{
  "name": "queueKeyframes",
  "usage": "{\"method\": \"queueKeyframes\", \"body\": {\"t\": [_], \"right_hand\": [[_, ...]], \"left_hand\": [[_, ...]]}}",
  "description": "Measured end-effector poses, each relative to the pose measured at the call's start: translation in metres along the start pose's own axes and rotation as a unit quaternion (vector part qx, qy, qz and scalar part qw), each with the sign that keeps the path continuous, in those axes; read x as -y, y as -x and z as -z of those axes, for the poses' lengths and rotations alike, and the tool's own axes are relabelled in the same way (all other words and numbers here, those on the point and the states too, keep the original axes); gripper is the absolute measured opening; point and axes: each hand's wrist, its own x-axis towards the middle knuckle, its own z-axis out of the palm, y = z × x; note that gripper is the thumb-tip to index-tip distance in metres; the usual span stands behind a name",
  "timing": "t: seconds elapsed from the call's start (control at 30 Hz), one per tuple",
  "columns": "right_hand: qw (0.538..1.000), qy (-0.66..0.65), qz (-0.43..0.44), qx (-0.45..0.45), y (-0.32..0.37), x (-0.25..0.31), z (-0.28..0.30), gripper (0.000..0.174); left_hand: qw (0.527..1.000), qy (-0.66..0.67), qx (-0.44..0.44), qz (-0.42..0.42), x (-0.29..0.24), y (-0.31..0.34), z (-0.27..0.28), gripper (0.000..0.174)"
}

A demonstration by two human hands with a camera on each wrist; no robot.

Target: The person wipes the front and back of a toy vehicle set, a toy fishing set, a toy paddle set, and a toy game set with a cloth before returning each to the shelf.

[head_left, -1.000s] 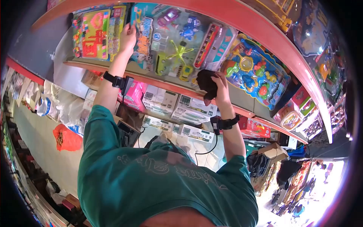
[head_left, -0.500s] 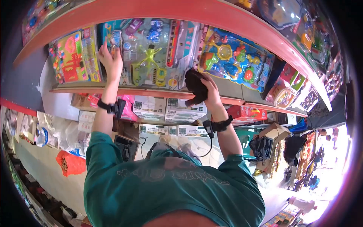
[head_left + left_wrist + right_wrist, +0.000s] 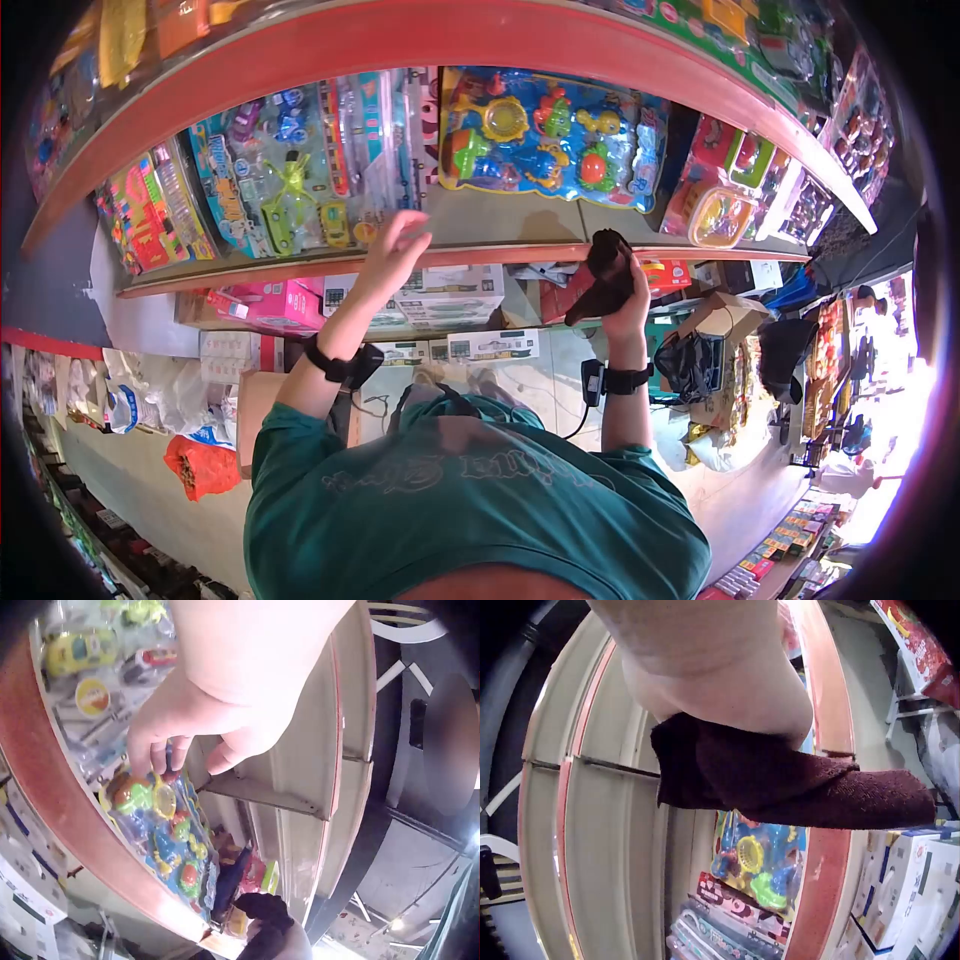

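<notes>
My right hand point(image 3: 628, 300) grips a dark brown cloth point(image 3: 606, 275) at the front edge of the shelf. In the right wrist view the bunched cloth point(image 3: 780, 780) hangs from under the palm, one end sticking out sideways. My left hand point(image 3: 396, 255) holds nothing, its fingers loosely bent, near the shelf edge by the car toy pack point(image 3: 290, 200). A blue toy set point(image 3: 550, 185) with a yellow sieve and bright plastic pieces lies behind and between the hands. In the left wrist view the left fingers point(image 3: 157, 754) overlap the upper end of that set.
A red-edged shelf point(image 3: 480, 35) curves overhead, close above the packs. Colourful block packs point(image 3: 150, 215) stand at the left end, pink and clear boxes point(image 3: 720, 210) at the right. White cartons point(image 3: 450, 295) are stacked below. An orange-red bag point(image 3: 203, 467) lies on the floor.
My left hand has come away from the packs at the left and moved right, towards the shelf edge. My right hand has carried the cloth to the right. The head view has swung right.
</notes>
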Motion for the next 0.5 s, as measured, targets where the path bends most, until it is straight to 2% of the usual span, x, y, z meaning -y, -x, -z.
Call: {"method": "queueKeyframes", "body": {"t": [0.1,0.13,0.23,0.27,0.37,0.5], "right_hand": [[1.000,-0.009,0.020,-0.020,-0.003,0.016,0.028,0.039],[0.999,-0.008,0.025,-0.030,-0.003,0.020,0.034,0.039],[0.999,-0.019,0.019,-0.047,-0.005,0.029,0.056,0.038],[0.998,-0.024,0.014,-0.051,-0.005,0.031,0.064,0.038],[0.997,-0.030,-0.008,-0.068,-0.008,0.035,0.085,0.040],[0.998,-0.017,-0.039,-0.045,-0.009,0.040,0.109,0.042]], "left_hand": [[0.998,0.037,-0.029,0.030,0.013,-0.038,-0.031,0.032],[0.995,0.083,-0.032,0.043,0.019,-0.054,-0.038,0.037],[0.990,0.078,-0.121,-0.002,0.035,-0.091,-0.063,0.044],[0.990,0.050,-0.131,-0.011,0.040,-0.102,-0.066,0.054],[0.984,-0.100,-0.142,-0.044,0.069,-0.134,-0.070,0.059],[0.938,-0.227,-0.263,-0.019,0.041,-0.135,-0.098,0.063]]}}
